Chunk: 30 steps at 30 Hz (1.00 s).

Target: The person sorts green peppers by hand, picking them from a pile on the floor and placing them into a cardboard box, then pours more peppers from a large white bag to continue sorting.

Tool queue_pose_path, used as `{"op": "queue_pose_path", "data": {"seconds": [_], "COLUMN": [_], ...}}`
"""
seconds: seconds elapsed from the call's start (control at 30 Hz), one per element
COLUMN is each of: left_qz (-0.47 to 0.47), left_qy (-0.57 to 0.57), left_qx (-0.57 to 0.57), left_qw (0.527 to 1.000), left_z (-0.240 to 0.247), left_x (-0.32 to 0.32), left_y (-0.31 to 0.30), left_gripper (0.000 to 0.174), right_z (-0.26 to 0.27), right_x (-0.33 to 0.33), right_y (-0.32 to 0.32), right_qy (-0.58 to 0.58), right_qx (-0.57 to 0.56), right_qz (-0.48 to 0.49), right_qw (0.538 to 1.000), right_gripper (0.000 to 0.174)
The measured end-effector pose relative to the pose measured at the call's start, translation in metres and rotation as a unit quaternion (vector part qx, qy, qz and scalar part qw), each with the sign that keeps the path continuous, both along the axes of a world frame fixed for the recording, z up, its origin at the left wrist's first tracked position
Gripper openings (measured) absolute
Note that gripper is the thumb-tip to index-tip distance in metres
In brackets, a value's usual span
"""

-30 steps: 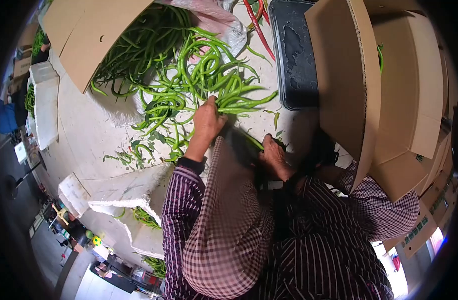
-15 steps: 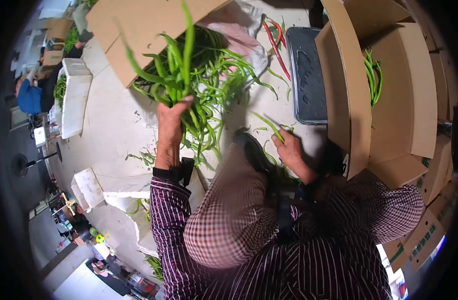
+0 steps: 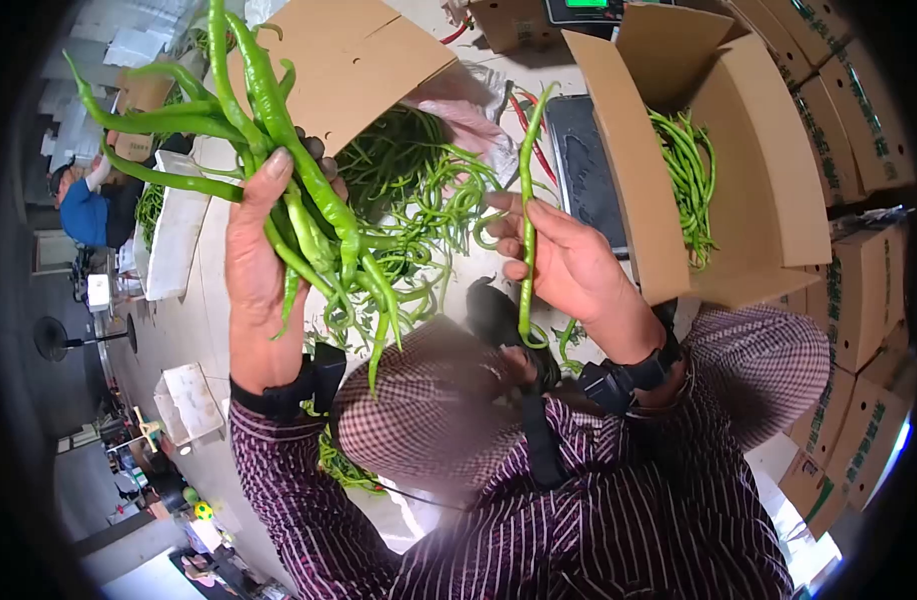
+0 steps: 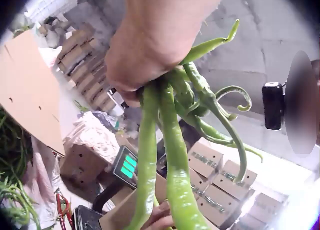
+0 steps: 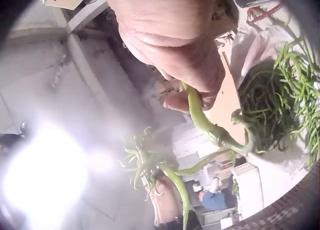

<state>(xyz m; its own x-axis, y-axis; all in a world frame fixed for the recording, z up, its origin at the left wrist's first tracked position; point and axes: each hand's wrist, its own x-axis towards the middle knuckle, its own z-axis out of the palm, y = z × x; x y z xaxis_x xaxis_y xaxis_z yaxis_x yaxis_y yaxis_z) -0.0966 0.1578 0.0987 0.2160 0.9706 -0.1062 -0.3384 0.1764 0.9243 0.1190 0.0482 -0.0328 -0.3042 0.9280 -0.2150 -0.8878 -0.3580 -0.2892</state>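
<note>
Raised near the camera in the head view, my left hand grips a bunch of long green chili peppers, thumb across them, tips and stems fanning out on both sides. Two thick peppers hang close to the left wrist camera. To the right of the bunch, my right hand pinches a single long green chili pepper that stands nearly upright with a curled lower end. The right wrist view shows that pepper coming out between thumb and fingers. Below lies a loose pile of green chili peppers.
An open carton on the right holds some green peppers. Beside it is a black scale platform; its display glows green. Red peppers lie near a pinkish sack. A person in blue is far left.
My left hand has gone from the pile up toward the camera with a bunch of peppers. My right hand has risen from low down, holding one pepper. The head view has shifted, showing more of the carton's inside.
</note>
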Motion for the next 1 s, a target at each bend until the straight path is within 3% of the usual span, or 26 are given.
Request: {"op": "queue_pose_path", "data": {"seconds": [0.07, 0.17, 0.23, 0.4, 0.5, 0.63, 0.7, 0.77, 0.83, 0.87, 1.0], "left_qz": [0.005, -0.062, -0.036, -0.038, -0.058, -0.091, -0.056, -0.097, -0.072, -0.089, -0.108], "left_qy": [0.010, 0.065, 0.057, 0.116, 0.086, -0.035, -0.118, -0.157, -0.139, -0.134, -0.103], "left_qx": [-0.009, -0.053, -0.063, -0.080, -0.110, -0.173, -0.192, -0.191, -0.187, -0.173, -0.171], "left_qw": [1.000, 0.995, 0.996, 0.989, 0.989, 0.980, 0.973, 0.964, 0.970, 0.972, 0.974], "left_z": [0.014, 0.020, 0.017, -0.017, -0.036, -0.056, -0.056, -0.066, -0.071, -0.071, -0.094], "left_x": [0.010, 0.022, 0.034, 0.043, 0.056, 0.074, 0.087, 0.086, 0.092, 0.095, 0.088], "left_y": [-0.019, -0.052, -0.071, -0.102, -0.120, -0.139, -0.152, -0.155, -0.159, -0.158, -0.162], "left_gripper": [0.028, 0.028, 0.028, 0.028, 0.026, 0.031, 0.031, 0.035, 0.041, 0.047, 0.048], "right_z": [0.010, 0.032, 0.037, 0.047, 0.056, 0.062, 0.069, 0.065, 0.076, 0.056, 0.052], "right_x": [0.002, 0.003, 0.010, 0.023, 0.029, 0.033, 0.036, 0.036, 0.033, 0.029, 0.031], "right_y": [-0.004, -0.008, -0.012, -0.027, -0.036, -0.050, -0.058, -0.066, -0.072, -0.071, -0.068], "right_qy": [0.038, 0.014, 0.015, 0.009, -0.015, -0.095, -0.226, -0.269, -0.443, -0.470, -0.396], "right_qx": [0.014, 0.022, 0.042, 0.032, 0.026, -0.007, 0.009, 0.033, 0.053, 0.062, 0.044], "right_qz": [-0.002, -0.042, -0.040, -0.070, -0.083, -0.069, -0.066, -0.065, -0.030, -0.026, 0.016], "right_qw": [0.999, 0.999, 0.998, 0.997, 0.996, 0.993, 0.972, 0.960, 0.895, 0.880, 0.917], "right_gripper": [0.033, 0.034, 0.032, 0.030, 0.027, 0.023, 0.022, 0.030, 0.039, 0.044, 0.037]}}
